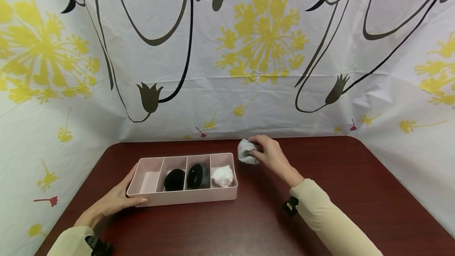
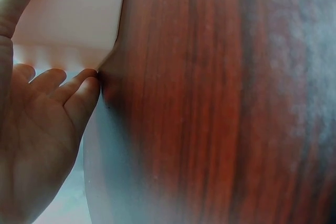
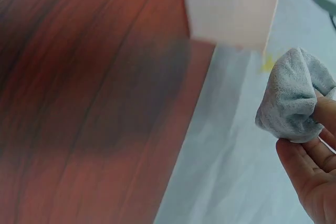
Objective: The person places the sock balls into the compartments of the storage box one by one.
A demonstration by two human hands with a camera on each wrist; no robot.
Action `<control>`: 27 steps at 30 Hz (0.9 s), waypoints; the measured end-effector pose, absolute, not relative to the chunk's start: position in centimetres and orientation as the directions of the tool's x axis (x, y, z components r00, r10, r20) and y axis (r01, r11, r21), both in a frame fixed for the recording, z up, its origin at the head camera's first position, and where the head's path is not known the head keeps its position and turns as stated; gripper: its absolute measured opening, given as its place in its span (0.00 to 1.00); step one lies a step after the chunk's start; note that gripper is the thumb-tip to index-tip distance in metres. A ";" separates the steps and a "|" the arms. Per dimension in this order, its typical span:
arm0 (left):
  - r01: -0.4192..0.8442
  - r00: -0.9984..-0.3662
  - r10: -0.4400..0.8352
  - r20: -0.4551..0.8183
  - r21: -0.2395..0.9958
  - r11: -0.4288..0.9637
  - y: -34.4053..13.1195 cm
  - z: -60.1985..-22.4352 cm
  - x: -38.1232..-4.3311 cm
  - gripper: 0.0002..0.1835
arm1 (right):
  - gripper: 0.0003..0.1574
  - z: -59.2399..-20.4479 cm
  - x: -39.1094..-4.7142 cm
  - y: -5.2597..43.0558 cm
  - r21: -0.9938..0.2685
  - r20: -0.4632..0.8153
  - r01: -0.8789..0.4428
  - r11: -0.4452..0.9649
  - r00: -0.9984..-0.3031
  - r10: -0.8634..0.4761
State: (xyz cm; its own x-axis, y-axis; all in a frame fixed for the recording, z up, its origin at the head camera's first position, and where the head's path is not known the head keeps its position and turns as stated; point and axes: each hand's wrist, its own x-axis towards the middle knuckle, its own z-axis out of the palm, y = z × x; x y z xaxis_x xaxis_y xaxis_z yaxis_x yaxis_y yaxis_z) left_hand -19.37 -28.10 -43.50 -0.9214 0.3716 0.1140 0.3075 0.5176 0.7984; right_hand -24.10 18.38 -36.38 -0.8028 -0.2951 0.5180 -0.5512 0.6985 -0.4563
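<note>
A long pale pink organizer box (image 1: 185,197) with a row of compartments stands on the table. My left hand (image 1: 111,200) grips its left end, thumb along the front wall and fingers against the end wall; in the left wrist view the fingertips (image 2: 48,80) press against it. Just beyond the box's right end, my right hand (image 1: 271,154) pinches a light grey rolled-up sock (image 1: 246,152) between thumb and fingers. In the right wrist view the grey sock (image 3: 289,98) looks soft and bunched, with a fold at its middle.
The box's compartments hold a black rolled bundle (image 1: 175,180), a black and dark grey bundle (image 1: 195,176) and a crumpled white cloth (image 1: 223,176); the leftmost shows its bare floor. The dark red wooden table (image 1: 320,177) meets a patterned sheet (image 1: 213,106) at the back.
</note>
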 end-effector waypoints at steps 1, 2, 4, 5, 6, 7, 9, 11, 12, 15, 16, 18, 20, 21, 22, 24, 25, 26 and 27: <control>0.308 -0.921 0.372 0.116 0.801 0.513 -28.1 -43.5 -19.4 0.60 | 0.21 -36.3 -24.1 17.6 -0.459 0.524 -0.559 0.690 -0.798 -0.298; 0.310 -0.920 0.373 0.119 0.804 0.508 -28.2 -43.5 -19.4 0.60 | 0.21 -36.2 -24.2 16.8 -0.463 0.528 -0.569 0.680 -0.793 -0.304; 0.310 -0.920 0.374 0.120 0.807 0.502 -28.2 -43.6 -19.3 0.60 | 0.20 -36.1 -24.2 15.1 -0.469 0.533 -0.588 0.659 -0.783 -0.319; 0.309 -0.920 0.374 0.119 0.808 0.501 -28.2 -43.6 -19.3 0.60 | 0.20 -36.1 -24.2 14.2 -0.474 0.532 -0.596 0.648 -0.780 -0.329; 0.307 -0.920 0.374 0.117 0.809 0.502 -28.2 -43.6 -19.3 0.60 | 0.20 -36.1 -24.2 13.4 -0.473 0.533 -0.609 0.637 -0.773 -0.343; 0.305 -0.921 0.373 0.115 0.808 0.504 -28.2 -43.5 -19.3 0.60 | 0.20 -36.0 -24.2 12.6 -0.478 0.529 -0.619 0.623 -0.769 -0.358; 0.301 -0.921 0.374 0.108 0.806 0.509 -28.2 -43.5 -19.3 0.60 | 0.19 -36.0 -24.1 11.0 -0.479 0.525 -0.641 0.600 -0.757 -0.389; 0.298 -0.922 0.374 0.102 0.803 0.516 -28.2 -43.4 -19.3 0.60 | 0.19 -35.9 -24.0 9.5 -0.476 0.521 -0.659 0.582 -0.745 -0.416; 0.297 -0.922 0.373 0.100 0.803 0.517 -28.1 -43.3 -19.3 0.60 | 0.19 -35.8 -23.9 8.8 -0.476 0.519 -0.667 0.573 -0.739 -0.430; 0.294 -0.923 0.372 0.100 0.806 0.513 -28.1 -43.3 -19.4 0.60 | 0.19 -35.6 -23.7 6.9 -0.476 0.516 -0.686 0.551 -0.725 -0.457; 0.295 -0.923 0.371 0.102 0.807 0.512 -28.1 -43.4 -19.4 0.60 | 0.19 -35.5 -23.6 6.3 -0.479 0.515 -0.691 0.541 -0.720 -0.464; 0.297 -0.923 0.368 0.107 0.809 0.508 -28.1 -43.4 -19.5 0.60 | 0.19 -35.4 -23.4 5.3 -0.488 0.513 -0.700 0.521 -0.713 -0.477; 0.298 -0.923 0.368 0.111 0.812 0.503 -28.0 -43.5 -19.5 0.60 | 0.18 -35.3 -23.3 4.3 -0.493 0.510 -0.704 0.511 -0.710 -0.486; 0.297 -0.924 0.367 0.109 0.811 0.505 -28.0 -43.5 -19.5 0.60 | 0.18 -35.2 -23.2 3.9 -0.493 0.510 -0.707 0.507 -0.707 -0.490; 0.295 -0.924 0.367 0.107 0.811 0.505 -28.0 -43.5 -19.5 0.60 | 0.18 -35.3 -23.2 3.4 -0.492 0.508 -0.708 0.506 -0.706 -0.493; 0.288 -0.926 0.365 0.100 0.812 0.508 -28.0 -43.5 -19.5 0.60 | 0.18 -35.3 -23.1 2.6 -0.487 0.509 -0.714 0.504 -0.700 -0.501; 0.286 -0.926 0.365 0.097 0.812 0.509 -28.0 -43.4 -19.5 0.60 | 0.18 -35.4 -23.0 2.2 -0.483 0.508 -0.716 0.504 -0.698 -0.505; 0.282 -0.927 0.364 0.093 0.811 0.513 -28.0 -43.4 -19.4 0.60 | 0.18 -35.5 -23.0 1.8 -0.478 0.511 -0.720 0.503 -0.694 -0.508; 0.280 -0.928 0.362 0.089 0.807 0.520 -28.0 -43.4 -19.4 0.60 | 0.18 -35.5 -22.9 1.4 -0.473 0.512 -0.722 0.505 -0.692 -0.510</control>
State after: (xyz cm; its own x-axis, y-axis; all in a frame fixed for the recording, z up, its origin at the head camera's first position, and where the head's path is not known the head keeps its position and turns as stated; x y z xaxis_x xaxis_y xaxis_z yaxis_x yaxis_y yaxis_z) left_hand -19.41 -28.00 -43.36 -0.9281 0.3617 0.0888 0.2799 0.5200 0.8070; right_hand -22.93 1.39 -35.53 -0.6916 -0.5100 0.5116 -0.7221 0.5049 -0.4729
